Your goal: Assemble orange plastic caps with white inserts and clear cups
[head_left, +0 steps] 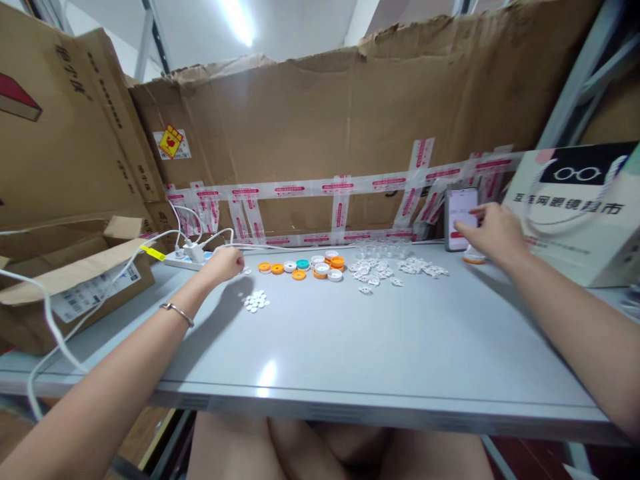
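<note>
My left hand [227, 262] is closed, held above the table beside the power strip, and whatever its fingers may hold is hidden. A few small white discs lie just beyond its fingertips, and a pile of white discs [256, 301] lies to its right. My right hand [493, 233] reaches to a smartphone [461, 223] propped upright, its fingers apart at the lit screen. Under that hand sits an orange and white round piece [474, 256]. Orange, white and teal round caps [303, 265] are grouped at mid-table. Right of them are piles of small white plastic parts [371, 270].
A power strip [183, 259] with white cables stands at the back left, near an open cardboard box [75, 287]. Clear small containers [385, 249] line the back. A paper bag [575, 213] stands at the right. Tall taped cardboard [300, 133] walls off the table's [350, 347] rear.
</note>
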Demonstrator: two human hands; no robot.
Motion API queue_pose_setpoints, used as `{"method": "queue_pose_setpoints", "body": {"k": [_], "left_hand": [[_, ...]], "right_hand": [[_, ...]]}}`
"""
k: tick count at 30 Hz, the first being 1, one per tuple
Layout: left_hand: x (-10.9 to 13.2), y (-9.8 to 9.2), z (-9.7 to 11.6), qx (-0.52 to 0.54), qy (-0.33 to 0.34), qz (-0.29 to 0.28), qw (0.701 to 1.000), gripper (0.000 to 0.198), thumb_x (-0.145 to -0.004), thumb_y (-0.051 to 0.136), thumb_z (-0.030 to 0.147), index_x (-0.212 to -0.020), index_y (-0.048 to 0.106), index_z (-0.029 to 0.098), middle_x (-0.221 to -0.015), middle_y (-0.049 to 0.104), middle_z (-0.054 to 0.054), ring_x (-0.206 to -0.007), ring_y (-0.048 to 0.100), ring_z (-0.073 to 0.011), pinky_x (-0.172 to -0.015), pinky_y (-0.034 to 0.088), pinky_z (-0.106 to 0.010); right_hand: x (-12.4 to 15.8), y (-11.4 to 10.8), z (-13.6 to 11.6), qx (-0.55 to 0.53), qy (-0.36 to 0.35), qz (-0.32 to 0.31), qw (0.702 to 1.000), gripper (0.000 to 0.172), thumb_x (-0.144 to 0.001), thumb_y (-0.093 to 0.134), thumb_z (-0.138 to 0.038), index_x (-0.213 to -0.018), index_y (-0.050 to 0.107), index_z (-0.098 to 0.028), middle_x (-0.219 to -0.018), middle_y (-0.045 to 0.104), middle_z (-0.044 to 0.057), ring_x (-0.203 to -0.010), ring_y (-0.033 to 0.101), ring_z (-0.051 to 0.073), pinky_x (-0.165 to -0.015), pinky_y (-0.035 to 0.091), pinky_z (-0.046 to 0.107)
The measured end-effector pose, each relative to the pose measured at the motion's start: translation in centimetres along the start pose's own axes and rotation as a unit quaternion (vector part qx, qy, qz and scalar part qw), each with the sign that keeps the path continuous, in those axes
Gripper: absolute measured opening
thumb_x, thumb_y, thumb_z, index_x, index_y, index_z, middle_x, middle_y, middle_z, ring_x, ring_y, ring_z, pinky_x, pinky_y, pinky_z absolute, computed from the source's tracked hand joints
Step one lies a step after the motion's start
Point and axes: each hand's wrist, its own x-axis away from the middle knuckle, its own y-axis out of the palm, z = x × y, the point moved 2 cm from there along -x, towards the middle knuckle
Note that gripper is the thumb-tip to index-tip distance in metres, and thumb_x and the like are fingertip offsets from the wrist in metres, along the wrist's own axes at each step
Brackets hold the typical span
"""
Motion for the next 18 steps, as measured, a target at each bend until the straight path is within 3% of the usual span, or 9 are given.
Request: {"method": "queue_pose_setpoints", "body": {"k": [3,6,8,9,10,12,18], "left_hand": [[2.0,-2.8,3.7,0.058,0.049,0.032,0.997,0.018,-0.079,0.051,0.027,-0.083,0.066,0.017,-0.084,0.070,-0.002,-0.078,0.063,-0.0153,-0.065,0.045,-0.021],[5.2,-5.3,8.4,0.192,0.162,0.070,0.965,0.021,-0.079,0.052,0.034,-0.079,0.064,0.017,-0.075,0.068,-0.001,-0.064,0.060,-0.0119,-0.056,0.043,-0.020],[7.4,-6.2,10.8,0.223,0.202,0.120,0.946,0.016,-0.078,0.055,0.029,-0.073,0.063,0.016,-0.070,0.067,0.000,-0.063,0.058,-0.0112,-0.057,0.042,-0.020],[8.2,-6.2,11.6,0.219,0.215,0.133,0.942,0.013,-0.077,0.056,0.026,-0.071,0.063,0.016,-0.068,0.066,0.001,-0.063,0.057,-0.0110,-0.058,0.041,-0.021],[8.8,-6.1,12.2,0.218,0.222,0.143,0.940,0.012,-0.077,0.056,0.024,-0.070,0.063,0.017,-0.067,0.065,0.001,-0.063,0.057,-0.0109,-0.057,0.040,-0.021],[9.5,-5.5,12.8,0.227,0.225,0.138,0.938,0.012,-0.077,0.056,0.023,-0.068,0.062,0.017,-0.066,0.065,0.001,-0.061,0.056,-0.0108,-0.056,0.040,-0.021],[9.9,-3.0,13.9,0.245,0.195,0.088,0.946,0.017,-0.079,0.055,0.022,-0.064,0.063,0.018,-0.064,0.066,0.000,-0.060,0.056,-0.0123,-0.057,0.041,-0.023]], "right_hand": [[3.0,-1.0,-5.5,-0.153,-0.049,-0.085,0.983,0.026,-0.083,0.048,-0.028,-0.099,0.058,-0.011,-0.098,0.065,0.014,-0.084,0.060,0.017,-0.072,0.045,0.027],[8.4,-2.0,-11.4,-0.293,-0.134,-0.209,0.923,0.029,-0.077,0.057,-0.041,-0.096,0.062,-0.020,-0.087,0.069,0.003,-0.077,0.064,0.013,-0.071,0.048,0.024],[12.4,-2.7,-14.5,-0.502,-0.151,-0.383,0.760,0.037,-0.072,0.064,-0.041,-0.100,0.062,-0.019,-0.087,0.070,0.005,-0.079,0.064,0.016,-0.075,0.049,0.031],[14.0,-3.1,-15.5,-0.549,-0.138,-0.425,0.707,0.036,-0.067,0.069,-0.041,-0.095,0.064,-0.019,-0.083,0.069,0.005,-0.077,0.064,0.016,-0.075,0.049,0.032],[15.3,-3.4,-16.0,-0.574,-0.122,-0.444,0.677,0.032,-0.065,0.070,-0.041,-0.087,0.066,-0.018,-0.078,0.069,0.004,-0.074,0.063,0.016,-0.074,0.049,0.033],[16.8,-3.7,-16.4,-0.596,-0.084,-0.460,0.653,0.025,-0.064,0.072,-0.038,-0.076,0.066,-0.018,-0.072,0.067,0.002,-0.070,0.062,0.014,-0.073,0.049,0.032],[17.6,-2.5,-15.9,-0.617,-0.010,-0.511,0.598,0.032,-0.056,0.078,-0.029,-0.081,0.062,-0.018,-0.072,0.067,-0.001,-0.071,0.063,0.012,-0.076,0.048,0.031]]}}
